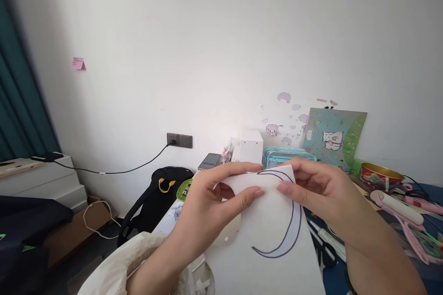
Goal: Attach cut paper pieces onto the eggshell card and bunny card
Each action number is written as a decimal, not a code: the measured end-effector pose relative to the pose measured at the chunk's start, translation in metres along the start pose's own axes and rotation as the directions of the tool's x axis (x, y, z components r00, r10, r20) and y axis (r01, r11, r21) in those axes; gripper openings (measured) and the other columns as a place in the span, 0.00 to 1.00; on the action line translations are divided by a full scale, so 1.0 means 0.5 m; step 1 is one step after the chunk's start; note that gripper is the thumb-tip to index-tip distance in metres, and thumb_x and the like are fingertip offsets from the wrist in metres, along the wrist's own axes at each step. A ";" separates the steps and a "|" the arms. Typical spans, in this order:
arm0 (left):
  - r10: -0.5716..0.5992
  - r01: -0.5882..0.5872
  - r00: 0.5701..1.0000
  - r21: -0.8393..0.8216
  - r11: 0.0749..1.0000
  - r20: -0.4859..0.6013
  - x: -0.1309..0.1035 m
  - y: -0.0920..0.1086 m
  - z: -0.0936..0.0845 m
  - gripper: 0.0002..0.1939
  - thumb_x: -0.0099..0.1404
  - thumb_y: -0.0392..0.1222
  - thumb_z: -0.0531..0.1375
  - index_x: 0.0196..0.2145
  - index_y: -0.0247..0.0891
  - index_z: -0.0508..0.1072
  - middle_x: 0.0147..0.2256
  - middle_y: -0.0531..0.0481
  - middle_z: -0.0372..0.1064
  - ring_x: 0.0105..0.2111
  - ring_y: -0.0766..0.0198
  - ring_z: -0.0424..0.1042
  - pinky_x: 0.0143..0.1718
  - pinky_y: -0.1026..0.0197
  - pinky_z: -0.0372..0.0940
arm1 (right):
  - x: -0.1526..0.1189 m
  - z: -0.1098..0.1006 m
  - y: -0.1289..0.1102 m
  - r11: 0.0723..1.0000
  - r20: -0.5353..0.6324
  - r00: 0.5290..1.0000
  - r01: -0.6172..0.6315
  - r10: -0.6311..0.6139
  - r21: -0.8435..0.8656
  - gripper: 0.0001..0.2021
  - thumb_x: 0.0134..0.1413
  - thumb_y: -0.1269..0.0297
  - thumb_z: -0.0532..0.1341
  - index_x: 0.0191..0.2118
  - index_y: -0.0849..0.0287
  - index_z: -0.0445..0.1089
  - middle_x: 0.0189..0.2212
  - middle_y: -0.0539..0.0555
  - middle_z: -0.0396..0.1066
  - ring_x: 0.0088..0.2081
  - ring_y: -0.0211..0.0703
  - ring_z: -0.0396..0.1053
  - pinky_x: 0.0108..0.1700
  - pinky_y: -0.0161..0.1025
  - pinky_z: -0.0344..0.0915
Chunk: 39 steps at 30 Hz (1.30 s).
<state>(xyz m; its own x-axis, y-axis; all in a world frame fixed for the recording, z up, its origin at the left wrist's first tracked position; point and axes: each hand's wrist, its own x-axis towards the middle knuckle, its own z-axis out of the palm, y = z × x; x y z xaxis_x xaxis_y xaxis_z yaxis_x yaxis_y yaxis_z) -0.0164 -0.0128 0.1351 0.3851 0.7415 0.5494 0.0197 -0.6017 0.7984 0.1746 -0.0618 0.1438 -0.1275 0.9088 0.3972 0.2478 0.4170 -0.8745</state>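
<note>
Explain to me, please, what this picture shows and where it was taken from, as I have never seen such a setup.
There is no machine: a person works bare-handed, and one head-worn camera looks forward and down. The left hand and right hand hold a white sheet near its upper edge, which curls at the left. A crescent is drawn on it. To the right, on the table, lie a pink-handled roller, a round tin and a black-handled tool, partly hidden.
</note>
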 end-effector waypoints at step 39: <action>-0.276 0.309 0.946 -0.219 0.925 0.171 0.018 0.005 -0.015 0.07 0.58 0.45 0.65 0.29 0.38 0.79 0.29 0.50 0.76 0.29 0.64 0.72 0.29 0.66 0.65 | 0.014 0.016 0.003 0.939 -0.048 0.996 0.051 -0.071 -0.341 0.15 0.58 0.52 0.57 0.26 0.54 0.70 0.24 0.50 0.64 0.27 0.40 0.59 0.26 0.36 0.57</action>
<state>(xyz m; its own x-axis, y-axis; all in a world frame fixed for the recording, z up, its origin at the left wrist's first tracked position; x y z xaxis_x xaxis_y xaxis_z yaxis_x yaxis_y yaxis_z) -0.0199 -0.0052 0.1437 0.5168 0.8165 0.2573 -0.0649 -0.2623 0.9628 0.1662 -0.0548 0.1431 -0.0985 0.8765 0.4713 0.5537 0.4418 -0.7059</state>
